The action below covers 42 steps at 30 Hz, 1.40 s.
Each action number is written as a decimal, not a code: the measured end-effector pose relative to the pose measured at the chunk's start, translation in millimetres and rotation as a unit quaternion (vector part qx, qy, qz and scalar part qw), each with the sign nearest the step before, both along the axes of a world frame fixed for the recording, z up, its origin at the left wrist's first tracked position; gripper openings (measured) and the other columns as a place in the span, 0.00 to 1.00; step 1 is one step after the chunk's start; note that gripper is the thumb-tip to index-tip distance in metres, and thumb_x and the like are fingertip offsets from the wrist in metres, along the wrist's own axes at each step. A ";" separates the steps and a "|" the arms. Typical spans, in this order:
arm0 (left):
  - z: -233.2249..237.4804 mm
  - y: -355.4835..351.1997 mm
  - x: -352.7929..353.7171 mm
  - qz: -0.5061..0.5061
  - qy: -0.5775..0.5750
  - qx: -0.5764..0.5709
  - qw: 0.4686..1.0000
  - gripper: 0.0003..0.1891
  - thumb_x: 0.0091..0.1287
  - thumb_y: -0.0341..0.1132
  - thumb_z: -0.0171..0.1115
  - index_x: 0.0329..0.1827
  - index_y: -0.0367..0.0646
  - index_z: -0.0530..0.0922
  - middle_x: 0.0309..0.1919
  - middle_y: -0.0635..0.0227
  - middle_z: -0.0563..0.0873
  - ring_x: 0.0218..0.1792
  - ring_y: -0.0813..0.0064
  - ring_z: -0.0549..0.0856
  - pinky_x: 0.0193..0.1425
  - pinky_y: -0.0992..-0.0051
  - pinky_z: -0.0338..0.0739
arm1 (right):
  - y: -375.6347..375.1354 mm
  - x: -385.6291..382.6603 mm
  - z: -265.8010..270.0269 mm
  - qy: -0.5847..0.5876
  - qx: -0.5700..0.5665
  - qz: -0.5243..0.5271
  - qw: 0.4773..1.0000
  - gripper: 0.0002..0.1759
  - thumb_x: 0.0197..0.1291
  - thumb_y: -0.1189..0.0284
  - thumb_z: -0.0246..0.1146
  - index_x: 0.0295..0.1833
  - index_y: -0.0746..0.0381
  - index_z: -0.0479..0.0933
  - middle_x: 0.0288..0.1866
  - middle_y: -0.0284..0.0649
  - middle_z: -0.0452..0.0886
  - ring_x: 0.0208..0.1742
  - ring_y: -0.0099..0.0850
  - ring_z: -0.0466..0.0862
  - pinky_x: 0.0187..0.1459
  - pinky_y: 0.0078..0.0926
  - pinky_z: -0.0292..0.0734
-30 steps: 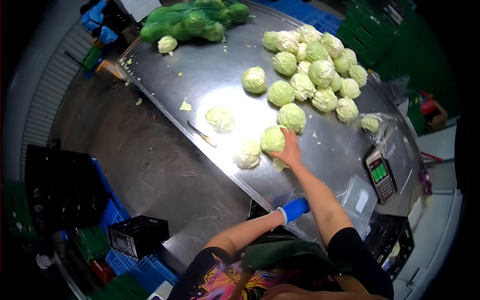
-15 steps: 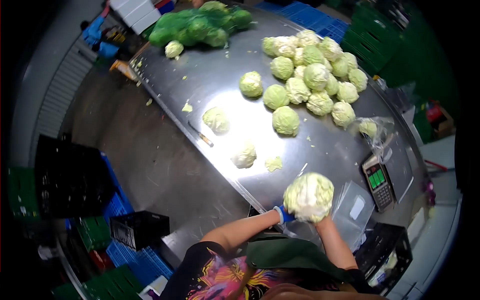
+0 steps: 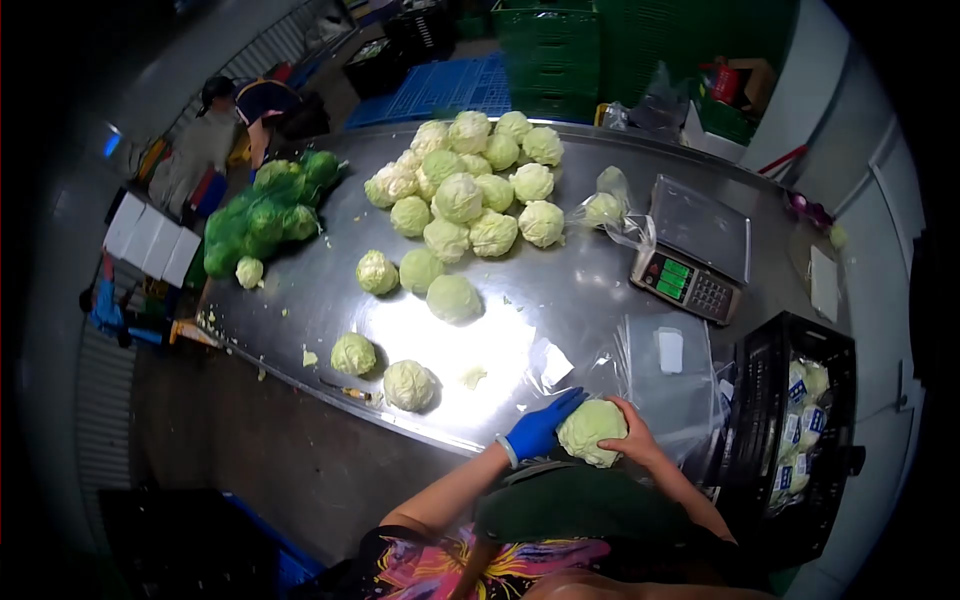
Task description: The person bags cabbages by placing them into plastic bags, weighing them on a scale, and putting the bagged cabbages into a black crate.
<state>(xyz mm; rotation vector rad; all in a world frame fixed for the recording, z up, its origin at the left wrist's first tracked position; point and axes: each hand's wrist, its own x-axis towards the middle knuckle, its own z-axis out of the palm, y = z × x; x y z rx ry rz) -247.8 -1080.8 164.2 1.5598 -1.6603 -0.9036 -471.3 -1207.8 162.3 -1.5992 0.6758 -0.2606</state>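
A pale green cabbage [image 3: 592, 433] is between my hands at the table's front edge. My left hand [image 3: 540, 428], in a blue glove, presses along its left side with the fingers stretched out. Bare fingers of my right hand [image 3: 638, 438] curl round its right side. To the left, two loose cabbages lie near the edge, one being a round cabbage [image 3: 409, 385]. Beside them is a knife [image 3: 352, 391], partly hidden. Clear plastic bags [image 3: 668, 385] with a white label lie just beyond my right hand.
A heap of cabbages [image 3: 458, 197] covers the table's far middle. Green net sacks [image 3: 265, 215] lie far left. A scale [image 3: 690, 280] stands right, beside a bagged cabbage [image 3: 602, 209]. A black crate [image 3: 765, 420] holds labelled packs at right. Another person [image 3: 265, 105] bends beyond the table.
My view has swung to the right. The cabbage has turned in my hands, from its pale ribbed side to a smoother green side. My gloved hand now shows along its left side.
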 end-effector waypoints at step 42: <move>67.0 56.9 56.7 0.025 0.078 -0.021 0.996 0.37 0.51 0.14 0.47 0.67 0.50 0.77 0.60 0.61 0.84 0.58 0.67 0.84 0.62 0.72 0.77 | 55.2 57.5 31.4 0.038 -0.193 -0.197 0.961 0.14 0.60 0.73 0.61 0.24 0.72 0.77 0.19 0.40 0.77 0.20 0.27 0.78 0.25 0.29 0.73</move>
